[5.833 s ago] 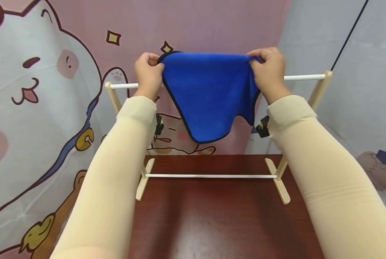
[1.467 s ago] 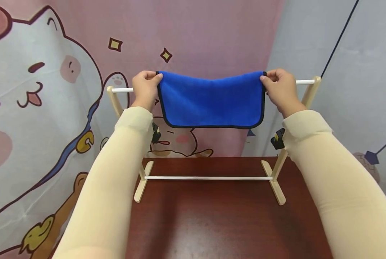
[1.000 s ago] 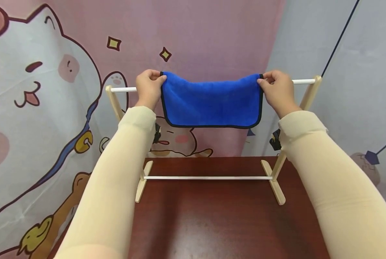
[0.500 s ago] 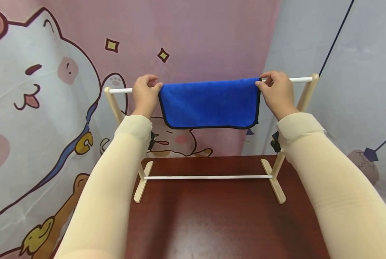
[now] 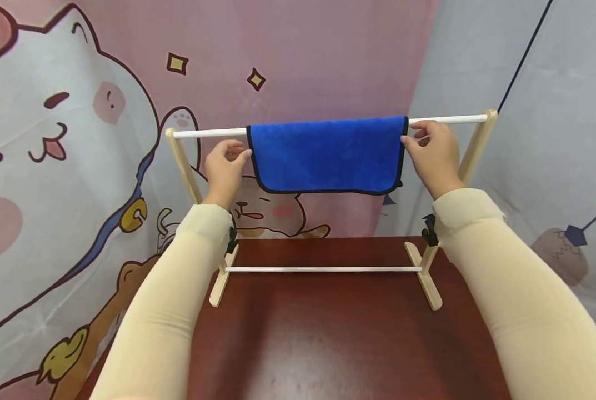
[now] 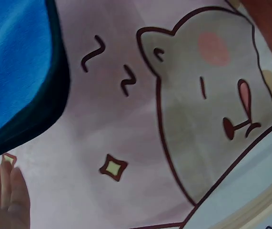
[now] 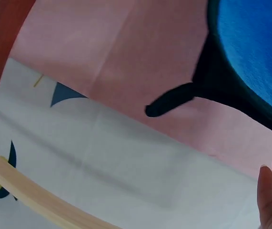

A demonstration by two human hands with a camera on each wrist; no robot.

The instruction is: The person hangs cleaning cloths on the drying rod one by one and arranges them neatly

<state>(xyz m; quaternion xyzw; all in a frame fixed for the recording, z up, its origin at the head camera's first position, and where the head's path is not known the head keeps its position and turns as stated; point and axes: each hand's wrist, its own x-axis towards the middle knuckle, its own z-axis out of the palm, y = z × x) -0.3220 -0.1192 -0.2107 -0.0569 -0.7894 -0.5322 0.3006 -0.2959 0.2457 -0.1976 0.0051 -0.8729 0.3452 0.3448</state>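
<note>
A blue towel (image 5: 327,158) with black edging hangs folded over the upper white rod (image 5: 210,133) of a wooden rack. A dark strip-like loop (image 7: 169,100) sticks out from its edge in the right wrist view. My left hand (image 5: 225,172) is at the towel's left edge, thumb tip close to the border and fingers spread from it. At the right edge my right hand (image 5: 435,155) has its thumb at the border, fingers apart from the thumb. In both wrist views the fingers look extended beside the cloth. Whether either thumb touches it is hard to tell.
The rack's wooden feet (image 5: 424,278) stand on a dark red-brown table (image 5: 317,333), joined by a lower white rod (image 5: 322,269). Behind hangs a pink and white cartoon-printed cloth (image 5: 337,55).
The towel, earlier held up by its corners and then spread, has come down onto the upper rod and lies straight. Both hands have let go of its top corners and moved lower along its sides.
</note>
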